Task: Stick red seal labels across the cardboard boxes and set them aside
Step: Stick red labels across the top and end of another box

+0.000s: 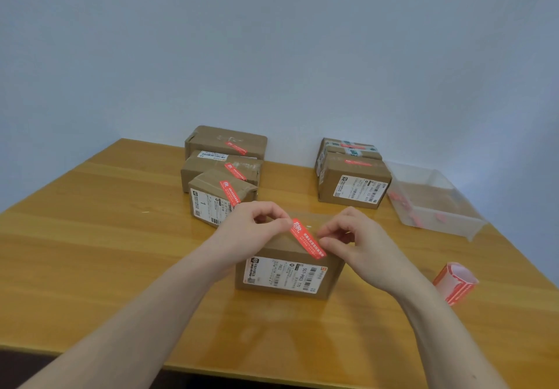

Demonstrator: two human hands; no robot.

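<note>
Head view: red seal label [307, 242] spans between both hands' fingers [284, 222].

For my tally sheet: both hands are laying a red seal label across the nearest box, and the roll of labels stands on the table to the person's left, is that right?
Not quite. The head view shows the roll of labels on the table to the person's right, not the left. The rest holds: the left hand and right hand are laying a red seal label across the nearest box.
</note>
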